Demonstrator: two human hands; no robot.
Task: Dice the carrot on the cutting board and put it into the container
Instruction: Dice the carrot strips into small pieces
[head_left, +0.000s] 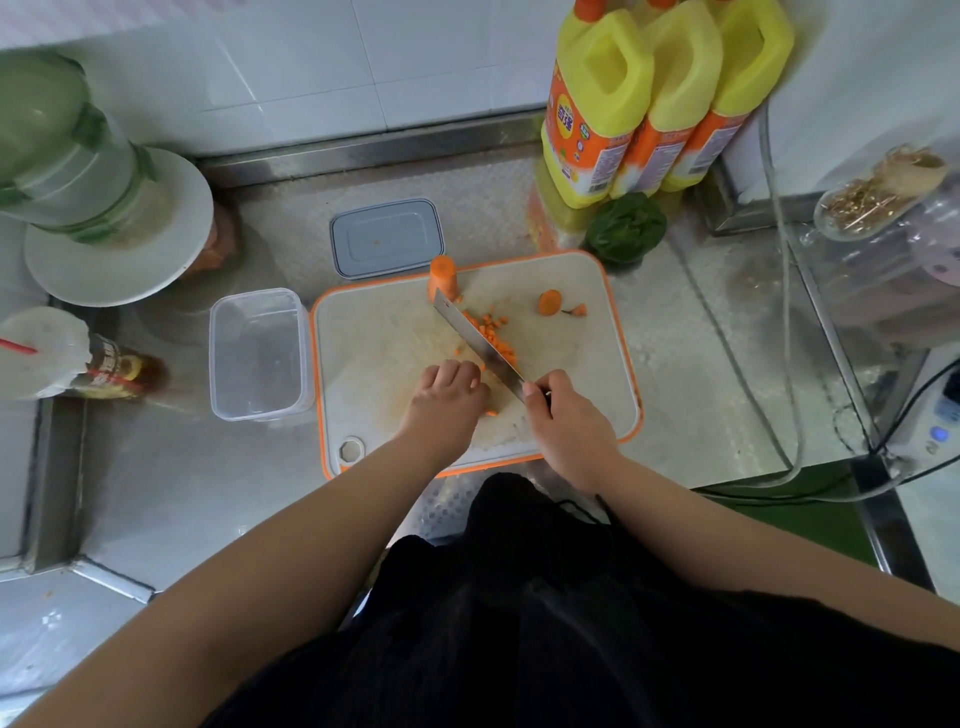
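Gripping the knife (478, 340) handle, the right hand (563, 415) is closed; left hand (449, 395) curls over diced carrot (493, 332) on the cutting board (395, 332). Carrot stub (442, 275) at 12 o'clock; empty container (257, 353) at 9 o'clock.

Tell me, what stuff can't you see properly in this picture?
- Knife handle: head view, wrapped inside the right hand.
- Whatever the left hand is pressing on the cutting board: covered by its curled fingers.
- Yellow bottles: caps cut off by the top edge; label text too small.
- Green jug: blurred and cut off at the left edge.
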